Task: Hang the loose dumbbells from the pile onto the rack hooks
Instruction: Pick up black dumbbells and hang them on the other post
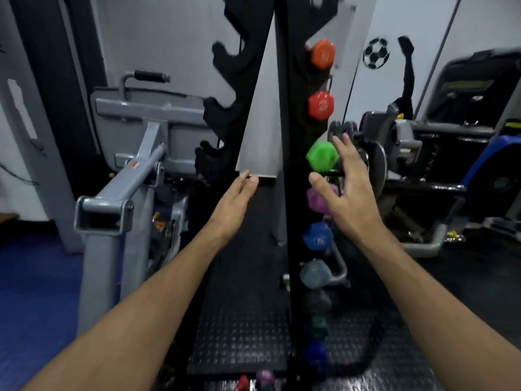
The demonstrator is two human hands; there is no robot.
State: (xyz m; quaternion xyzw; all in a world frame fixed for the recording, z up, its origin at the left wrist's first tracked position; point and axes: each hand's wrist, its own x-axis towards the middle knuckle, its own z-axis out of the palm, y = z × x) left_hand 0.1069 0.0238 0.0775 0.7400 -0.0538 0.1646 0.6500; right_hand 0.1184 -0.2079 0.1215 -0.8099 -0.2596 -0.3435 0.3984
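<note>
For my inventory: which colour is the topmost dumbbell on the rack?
Orange, seen in the head view.

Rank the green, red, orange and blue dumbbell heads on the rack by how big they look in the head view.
1. green head
2. blue head
3. red head and orange head, too alike to split

The green one hangs nearer the camera than red and orange, so true sizes stay unsure.
</note>
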